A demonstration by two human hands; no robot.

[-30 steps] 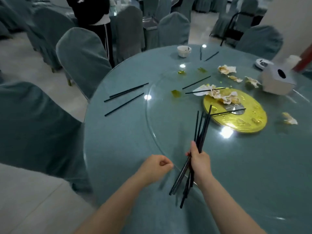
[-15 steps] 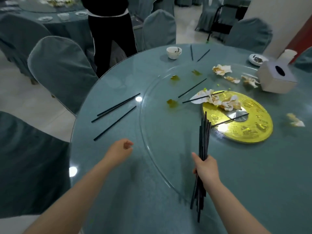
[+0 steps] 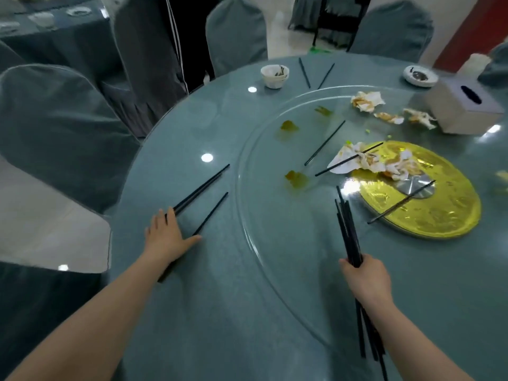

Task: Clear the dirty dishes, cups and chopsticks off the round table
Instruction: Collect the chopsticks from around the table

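I am showing 2 bare forearms, each running in from the bottom edge. I am wearing no sleeve that reaches into view: both arms are uncovered from the lower corners up to the wrists. My left hand is showing its back, with no glove on it. My right hand is also gloveless and showing its back. I am wearing no visible ring, watch or band on either wrist. My fingernails are too blurred to make out. Both forearms are looking slim and smooth.
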